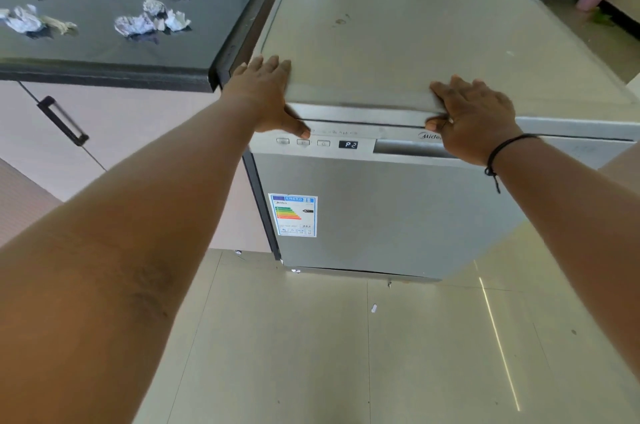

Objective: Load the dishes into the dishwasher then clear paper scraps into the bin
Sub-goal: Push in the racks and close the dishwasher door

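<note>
Frame centre: left hand (266, 91) and right hand (474, 115) each clamp the dishwasher (398, 216) top's front lip, fingers flat above, thumbs beneath.

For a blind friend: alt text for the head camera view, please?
A person's left hand and right hand grip the front top edge of a closed silver dishwasher. Crumpled paper scraps litter the dark countertop to its left.
</note>
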A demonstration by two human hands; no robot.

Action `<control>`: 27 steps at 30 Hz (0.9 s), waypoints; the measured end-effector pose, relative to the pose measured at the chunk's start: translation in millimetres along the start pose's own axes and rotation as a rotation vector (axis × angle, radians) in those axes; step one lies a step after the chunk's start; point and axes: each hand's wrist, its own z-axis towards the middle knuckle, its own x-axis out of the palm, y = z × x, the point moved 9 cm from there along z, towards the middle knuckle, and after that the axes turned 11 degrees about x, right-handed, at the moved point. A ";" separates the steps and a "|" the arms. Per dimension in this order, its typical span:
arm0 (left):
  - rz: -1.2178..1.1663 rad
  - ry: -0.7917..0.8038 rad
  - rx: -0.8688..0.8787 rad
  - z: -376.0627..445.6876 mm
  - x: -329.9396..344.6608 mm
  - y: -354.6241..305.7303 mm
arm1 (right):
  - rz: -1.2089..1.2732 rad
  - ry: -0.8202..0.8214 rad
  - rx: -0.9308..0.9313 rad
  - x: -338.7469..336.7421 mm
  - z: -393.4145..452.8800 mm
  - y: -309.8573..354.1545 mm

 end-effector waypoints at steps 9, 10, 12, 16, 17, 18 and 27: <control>-0.073 0.079 -0.033 -7.0 0.8 -2.2 | -0.033 0.165 0.029 2.2 -8.4 2.4; -0.080 0.086 -0.043 -8.3 2.3 -2.3 | -0.038 0.184 0.034 4.0 -10.1 3.0; -0.086 0.098 -0.048 -7.1 3.6 -0.9 | -0.042 0.207 0.050 4.0 -11.8 3.6; -0.109 0.123 -0.044 -5.5 6.8 2.1 | -0.099 0.292 0.097 2.0 -12.5 7.3; -0.115 0.134 -0.040 -5.6 7.4 2.1 | -0.112 0.324 0.119 1.0 -12.8 10.0; -0.121 0.147 -0.033 -5.3 7.1 1.8 | -0.126 0.358 0.144 -0.6 -13.7 13.1; -0.290 0.312 0.109 -2.3 9.1 -1.2 | -0.014 0.559 0.393 -10.9 -26.0 75.8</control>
